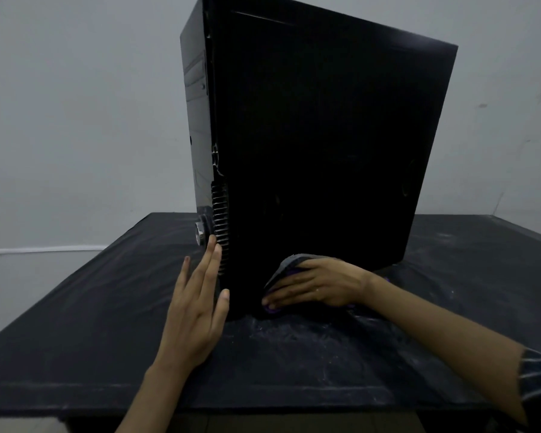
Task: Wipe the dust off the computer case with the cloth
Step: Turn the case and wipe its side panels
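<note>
A tall black computer case (319, 135) stands upright on the table, its broad side panel facing me. My left hand (197, 304) lies flat with straight fingers against the case's lower left front edge, beside the ribbed vent. My right hand (316, 284) presses a grey and purple cloth (283, 265) against the bottom of the side panel, fingers stretched out leftward over it. Most of the cloth is hidden under the hand.
The table (107, 323) is covered in a black sheet with pale dust smears in front of the case. A round silver foot or knob (200, 233) sticks out at the case's lower left. A plain grey wall stands behind. The table's near edge runs just below my wrists.
</note>
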